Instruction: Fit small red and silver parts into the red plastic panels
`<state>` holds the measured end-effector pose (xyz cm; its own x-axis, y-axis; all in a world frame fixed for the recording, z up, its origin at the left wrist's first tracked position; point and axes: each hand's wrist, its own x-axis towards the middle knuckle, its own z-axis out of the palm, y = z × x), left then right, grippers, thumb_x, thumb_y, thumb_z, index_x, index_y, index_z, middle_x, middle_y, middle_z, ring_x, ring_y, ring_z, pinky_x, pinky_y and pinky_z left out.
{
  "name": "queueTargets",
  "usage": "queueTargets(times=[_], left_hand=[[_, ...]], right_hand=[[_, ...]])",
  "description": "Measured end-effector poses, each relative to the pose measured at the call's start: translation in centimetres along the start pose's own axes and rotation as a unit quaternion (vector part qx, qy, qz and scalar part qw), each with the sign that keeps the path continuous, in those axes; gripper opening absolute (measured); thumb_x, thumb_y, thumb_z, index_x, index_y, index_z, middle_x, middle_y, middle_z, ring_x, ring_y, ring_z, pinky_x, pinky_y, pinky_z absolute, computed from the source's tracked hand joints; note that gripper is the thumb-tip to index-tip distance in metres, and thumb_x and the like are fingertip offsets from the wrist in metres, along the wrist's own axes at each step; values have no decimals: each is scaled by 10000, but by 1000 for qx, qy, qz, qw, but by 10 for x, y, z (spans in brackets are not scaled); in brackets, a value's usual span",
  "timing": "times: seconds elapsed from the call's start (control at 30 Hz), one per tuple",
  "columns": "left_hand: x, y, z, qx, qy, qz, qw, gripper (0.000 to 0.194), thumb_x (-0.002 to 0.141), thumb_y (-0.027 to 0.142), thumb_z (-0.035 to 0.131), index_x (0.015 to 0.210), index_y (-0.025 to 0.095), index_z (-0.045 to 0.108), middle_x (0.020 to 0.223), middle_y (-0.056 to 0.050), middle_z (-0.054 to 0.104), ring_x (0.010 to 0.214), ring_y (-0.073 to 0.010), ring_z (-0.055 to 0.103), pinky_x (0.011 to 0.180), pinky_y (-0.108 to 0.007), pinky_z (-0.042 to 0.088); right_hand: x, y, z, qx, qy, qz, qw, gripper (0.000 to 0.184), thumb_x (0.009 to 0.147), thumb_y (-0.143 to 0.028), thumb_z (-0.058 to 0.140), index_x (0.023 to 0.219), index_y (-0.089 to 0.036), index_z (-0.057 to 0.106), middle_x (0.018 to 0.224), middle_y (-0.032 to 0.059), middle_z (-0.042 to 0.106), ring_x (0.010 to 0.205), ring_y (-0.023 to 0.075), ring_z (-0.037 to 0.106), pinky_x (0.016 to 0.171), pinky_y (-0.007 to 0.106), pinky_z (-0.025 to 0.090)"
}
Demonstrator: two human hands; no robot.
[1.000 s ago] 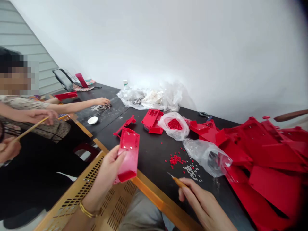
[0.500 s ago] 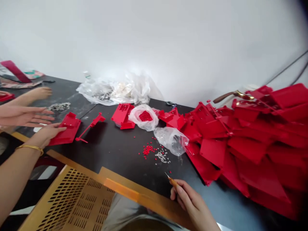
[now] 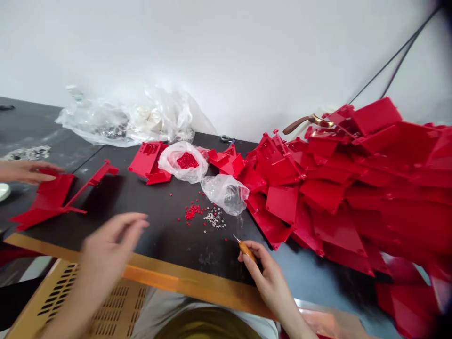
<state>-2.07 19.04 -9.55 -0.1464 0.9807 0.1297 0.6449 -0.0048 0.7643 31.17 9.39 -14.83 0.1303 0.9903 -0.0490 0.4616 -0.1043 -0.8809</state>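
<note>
Our bare left hand has come away from the red plastic panel part, which we held half a second ago and which now lies at the far left under a co-worker's hand. Just right of that part, a thin, angled red plastic bracket rests on the black worktop. Our left fingers, blurred above the near edge, are a narrow gap apart with nothing visible between them. Further right, a translucent white bag of small red pieces sits behind loose red bits and, beside them, small pale rings. Our right hand holds a wooden-handled, metal-tipped pick, fingers closed round its handle. A large heap of red plastic panels fills the right side.
</note>
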Motion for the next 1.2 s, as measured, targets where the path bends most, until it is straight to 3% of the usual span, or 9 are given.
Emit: queueTargets(times=[0.07,0.13,0.23,0.43,0.57,0.73,0.93,1.07,1.2], left_hand=[[-25,25,53,-17,-83,71,994,148,884,369,580,901,266,685,874,19,730,743,-176,665,691,-294,526],[-36,37,92,-4,-138,126,982,151,920,283,528,897,236,669,847,-1,701,678,-149,632,647,-268,501],[-37,37,121,64,-151,166,972,143,936,220,508,946,213,651,907,-23,688,743,-156,652,695,-275,498],[-32,36,130,176,-150,162,959,111,925,229,567,997,227,651,975,-18,694,818,-175,694,701,-267,511],[-38,46,134,182,-147,167,958,133,934,238,555,1031,231,647,989,-24,672,854,-185,688,721,-275,518],[-47,57,145,110,-219,212,946,209,938,212,548,1098,269,670,969,-13,655,847,-159,668,773,-259,525],[-45,63,154,180,-270,244,914,201,955,209,522,1019,288,695,987,-11,657,893,-172,677,703,-254,526],[-44,61,156,181,-257,242,918,164,964,194,495,954,242,652,968,-15,673,882,-174,685,750,-274,541],[-44,53,156,118,-234,225,939,176,927,140,523,1064,226,593,940,-20,678,856,-178,685,786,-306,553]], right_hand=[[2,0,3,-9,1,-10,1000,299,954,-406,504,1141,-185,579,974,76,743,885,199,721,822,299,548],[3,-1,7,-17,-1,-23,1000,287,949,-380,512,1149,-186,583,1024,86,741,911,205,727,836,305,554],[3,-2,10,-17,-4,-34,999,258,948,-342,515,1144,-191,589,1045,83,741,917,202,731,841,297,561],[0,1,10,-30,-5,-49,998,217,943,-292,521,1130,-210,594,1045,61,742,929,192,722,829,277,560],[-1,6,3,-49,10,-54,997,221,940,-296,524,1133,-213,591,1029,60,744,894,193,724,802,280,565],[-1,11,-4,-54,21,-50,997,218,943,-296,519,1132,-210,586,1036,58,741,906,195,723,792,274,568],[-4,12,-4,-47,14,-41,998,220,949,-284,511,1151,-219,569,1060,50,732,968,192,709,850,283,551],[-5,11,-5,-37,12,-46,998,212,945,-273,512,1139,-215,574,1044,48,731,931,187,711,831,276,553],[-4,10,-5,-34,9,-49,998,217,946,-272,510,1144,-213,577,1040,51,735,917,190,715,817,277,556]])
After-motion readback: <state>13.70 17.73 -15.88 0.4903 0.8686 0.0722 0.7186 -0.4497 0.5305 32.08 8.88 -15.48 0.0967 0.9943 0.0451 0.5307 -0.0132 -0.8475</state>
